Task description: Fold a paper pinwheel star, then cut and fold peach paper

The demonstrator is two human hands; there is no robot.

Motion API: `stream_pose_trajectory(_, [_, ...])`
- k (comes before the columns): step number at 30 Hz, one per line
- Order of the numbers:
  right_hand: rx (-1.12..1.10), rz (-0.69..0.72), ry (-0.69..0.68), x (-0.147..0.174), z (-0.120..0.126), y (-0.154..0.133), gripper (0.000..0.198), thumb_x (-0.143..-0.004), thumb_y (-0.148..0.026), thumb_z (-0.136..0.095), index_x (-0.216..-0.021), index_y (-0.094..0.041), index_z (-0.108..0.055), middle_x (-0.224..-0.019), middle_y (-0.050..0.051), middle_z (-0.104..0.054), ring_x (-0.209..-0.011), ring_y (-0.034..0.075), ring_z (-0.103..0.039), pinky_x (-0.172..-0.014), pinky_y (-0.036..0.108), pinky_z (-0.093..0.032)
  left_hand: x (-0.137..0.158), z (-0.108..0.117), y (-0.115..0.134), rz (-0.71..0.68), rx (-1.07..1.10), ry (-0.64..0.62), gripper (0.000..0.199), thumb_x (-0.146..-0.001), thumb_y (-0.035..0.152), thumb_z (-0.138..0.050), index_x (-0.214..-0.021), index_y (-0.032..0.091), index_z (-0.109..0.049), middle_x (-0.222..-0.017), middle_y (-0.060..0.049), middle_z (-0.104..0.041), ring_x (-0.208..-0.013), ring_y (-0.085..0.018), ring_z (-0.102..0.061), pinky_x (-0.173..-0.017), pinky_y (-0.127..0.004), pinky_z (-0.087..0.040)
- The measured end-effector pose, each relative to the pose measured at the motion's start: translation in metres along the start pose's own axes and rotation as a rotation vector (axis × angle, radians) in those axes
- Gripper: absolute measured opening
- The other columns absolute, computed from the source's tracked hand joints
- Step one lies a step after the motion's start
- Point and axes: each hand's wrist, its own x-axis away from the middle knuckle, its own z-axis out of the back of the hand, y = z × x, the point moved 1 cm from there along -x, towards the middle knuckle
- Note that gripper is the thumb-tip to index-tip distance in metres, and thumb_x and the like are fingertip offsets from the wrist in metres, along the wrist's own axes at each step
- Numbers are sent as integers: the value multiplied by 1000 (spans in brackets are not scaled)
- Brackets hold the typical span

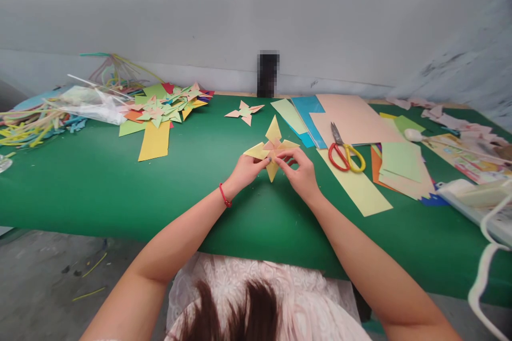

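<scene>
Between my two hands is a folded paper star [273, 131] with yellow points and a pink middle. My left hand [251, 169] pinches it at the lower left of the centre, and a red cord bracelet [224, 195] circles that wrist. From the right, my right hand [298, 170] grips the star near its centre with closed fingers. The fingertips of both hands nearly meet there and hide part of the lower folds. Beyond the hands, a pink and pale green paper star [245, 111] lies flat on the green table [192, 170].
Red-and-yellow-handled scissors [346, 155] rest on a pale yellow paper strip [360, 192] at the right. Pink sheets [352, 117] lie behind them. A pile of folded stars [168, 106], a yellow strip [154, 141] and coloured pipe cleaners [28, 125] are at the left. A white cable [482, 277] hangs at the right edge.
</scene>
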Motion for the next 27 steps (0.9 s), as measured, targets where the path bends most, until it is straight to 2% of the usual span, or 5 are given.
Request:
stream_pose_trajectory(5, [13,-53,6,-1,0,0,18,-80,-39,-58,-78,-21,-60,-82,3,-60,-67,15,-54,-60,29,-45,0,1,-1,-27,-66,6,35,-78,34,-61,-105,13,-62,-108,-11,-65,-96,-23,-60,-82,-34,-47])
stream_pose_trajectory(10, [22,-105,23,-1,0,0,20,-80,-40,-57,-74,-21,-59,-77,3,-59,-65,15,-53,-61,29,-45,-1,1,-3,-20,-14,10,34,-77,35,-61,-105,15,-63,-107,-10,-65,-95,-22,-60,-83,-34,-47])
stream_pose_trajectory(16, [-5,-157,25,0,0,6,22,-79,-42,-57,-77,-20,-61,-81,4,-62,-68,16,-55,-64,30,-46,-2,1,-4,3,44,1,36,-76,36,-63,-104,15,-62,-107,-10,-65,-93,-21,-60,-80,-34,-48])
stream_pose_trajectory(27, [-17,-150,52,0,-2,5,18,-78,-37,-60,-74,-20,-61,-80,3,-61,-66,14,-52,-63,30,-45,-1,0,-6,11,27,-2,34,-76,33,-63,-104,14,-62,-108,-10,-64,-97,-23,-59,-84,-35,-47])
